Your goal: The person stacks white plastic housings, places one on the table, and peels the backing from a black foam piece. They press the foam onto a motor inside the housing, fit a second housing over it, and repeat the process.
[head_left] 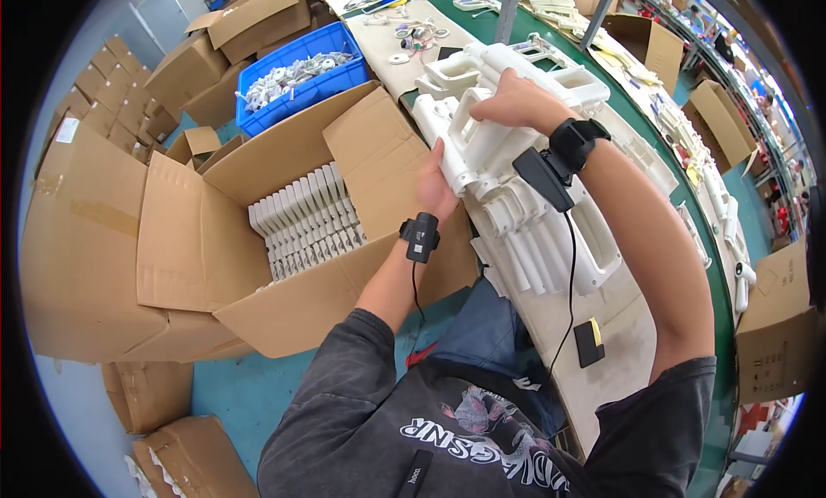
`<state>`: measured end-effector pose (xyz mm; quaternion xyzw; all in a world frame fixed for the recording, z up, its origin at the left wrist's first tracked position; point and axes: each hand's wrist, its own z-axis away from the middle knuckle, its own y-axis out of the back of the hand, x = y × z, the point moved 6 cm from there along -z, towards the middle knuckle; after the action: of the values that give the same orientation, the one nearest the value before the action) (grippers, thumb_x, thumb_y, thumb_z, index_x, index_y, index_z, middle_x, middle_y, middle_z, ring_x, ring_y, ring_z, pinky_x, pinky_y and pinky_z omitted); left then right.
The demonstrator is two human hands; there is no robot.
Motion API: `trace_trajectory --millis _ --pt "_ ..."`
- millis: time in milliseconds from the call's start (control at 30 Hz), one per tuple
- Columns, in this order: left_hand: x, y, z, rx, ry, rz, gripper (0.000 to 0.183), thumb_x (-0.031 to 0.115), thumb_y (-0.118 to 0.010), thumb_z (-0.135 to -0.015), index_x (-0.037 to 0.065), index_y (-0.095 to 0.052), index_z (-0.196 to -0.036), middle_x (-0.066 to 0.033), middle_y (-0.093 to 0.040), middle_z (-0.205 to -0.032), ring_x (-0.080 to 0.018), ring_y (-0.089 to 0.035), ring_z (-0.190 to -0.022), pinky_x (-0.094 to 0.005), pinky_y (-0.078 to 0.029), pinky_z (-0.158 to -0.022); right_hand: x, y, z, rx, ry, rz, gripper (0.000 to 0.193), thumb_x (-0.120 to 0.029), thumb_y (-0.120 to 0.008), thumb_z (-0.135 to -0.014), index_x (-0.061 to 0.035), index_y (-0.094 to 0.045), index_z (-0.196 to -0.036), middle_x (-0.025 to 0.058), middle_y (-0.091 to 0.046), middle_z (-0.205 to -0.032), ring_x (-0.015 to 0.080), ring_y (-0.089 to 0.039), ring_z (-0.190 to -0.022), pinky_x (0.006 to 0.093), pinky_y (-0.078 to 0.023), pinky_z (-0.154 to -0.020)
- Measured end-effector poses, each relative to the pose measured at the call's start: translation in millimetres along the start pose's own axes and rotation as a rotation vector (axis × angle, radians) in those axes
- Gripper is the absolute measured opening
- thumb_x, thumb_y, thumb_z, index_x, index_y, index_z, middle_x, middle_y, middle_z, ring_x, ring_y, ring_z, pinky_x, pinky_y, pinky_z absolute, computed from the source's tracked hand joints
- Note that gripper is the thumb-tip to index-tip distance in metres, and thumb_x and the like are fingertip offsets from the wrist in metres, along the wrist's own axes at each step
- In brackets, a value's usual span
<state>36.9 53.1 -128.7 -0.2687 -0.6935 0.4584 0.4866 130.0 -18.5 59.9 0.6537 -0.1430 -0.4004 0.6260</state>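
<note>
White plastic housings (490,145) lie stacked at the bench's (619,343) left edge; the left hand (436,186) clasps the stack's near-left side, and the right hand (516,100) closes over its top. Just left, an open brown cardboard box (198,240) holds upright rows of white parts (305,222). Farther left, a blue crate (301,72) holds pale small pieces among closed cartons (116,89).

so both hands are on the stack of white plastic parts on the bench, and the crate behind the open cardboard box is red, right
Not quite: the crate is blue, not red, as the head view shows. The rest holds: the left hand and right hand are both on the stack of white plastic parts on the bench, and the crate sits behind the open cardboard box.
</note>
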Motion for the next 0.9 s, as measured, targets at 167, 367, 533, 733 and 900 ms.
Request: trace_trajectory --millis 167,367,533,733,900 --pt "-6.3 34.5 -17.6 0.139 -0.106 -0.163 0.061 0.034 -0.045 -0.106 0.000 -0.026 -0.152 -0.0162 -0.045 -0.148 -0.0272 -0.048 -0.133 -0.0388 -0.040 -0.110 -5.2 -5.4 -4.9 -0.012 0.023 0.069 0.094 -0.048 -0.068 -0.071 0.0216 -0.041 -0.130 0.0335 -0.063 -0.116 0.0418 -0.060 -0.115 0.0381 -0.048 -0.098" --pt "-20.5 29.0 -25.0 0.346 -0.137 -0.521 0.068 0.033 -0.045 -0.106 -0.005 -0.017 -0.155 -0.0200 -0.036 -0.154 -0.0250 -0.040 -0.138 -0.0344 -0.034 -0.112 12.5 -26.2 -17.0 0.074 -0.008 0.129 0.089 -0.044 -0.068 -0.072 0.0202 -0.044 -0.129 0.0363 -0.061 -0.118 0.0447 -0.056 -0.120 0.0395 -0.048 -0.099" --pt "-20.2 47.2 -32.4 0.458 -0.239 -1.056 0.066 0.032 -0.045 -0.104 -0.006 -0.023 -0.153 -0.0235 -0.030 -0.156 -0.0339 -0.030 -0.144 -0.0384 -0.024 -0.118 -2.4 -31.8 -4.2 0.101 -0.012 0.226 0.080 -0.046 -0.074 -0.078 0.0102 -0.050 -0.130 0.0339 -0.054 -0.129 0.0471 -0.054 -0.121 0.0484 -0.047 -0.101" --pt "-16.7 32.3 -32.5 0.612 -0.124 -1.167 0.064 0.030 -0.048 -0.103 -0.004 -0.027 -0.152 -0.0251 -0.024 -0.158 -0.0364 -0.022 -0.147 -0.0404 -0.019 -0.120 -13.3 -18.0 15.9 0.209 0.231 0.355 0.051 -0.036 -0.067 -0.089 0.0035 -0.064 -0.120 0.0265 -0.054 -0.132 0.0459 -0.055 -0.120 0.0511 -0.045 -0.100" --pt "-12.2 16.8 -27.5 0.334 -0.402 -1.085 0.067 0.038 -0.054 -0.100 0.004 -0.031 -0.153 -0.0273 -0.017 -0.160 -0.0386 -0.016 -0.149 -0.0425 -0.016 -0.121 6.0 -7.9 9.3 0.114 0.171 0.366 0.046 -0.035 -0.066 -0.090 -0.0003 -0.063 -0.120 0.0242 -0.061 -0.120 0.0432 -0.058 -0.114 0.0491 -0.046 -0.099"
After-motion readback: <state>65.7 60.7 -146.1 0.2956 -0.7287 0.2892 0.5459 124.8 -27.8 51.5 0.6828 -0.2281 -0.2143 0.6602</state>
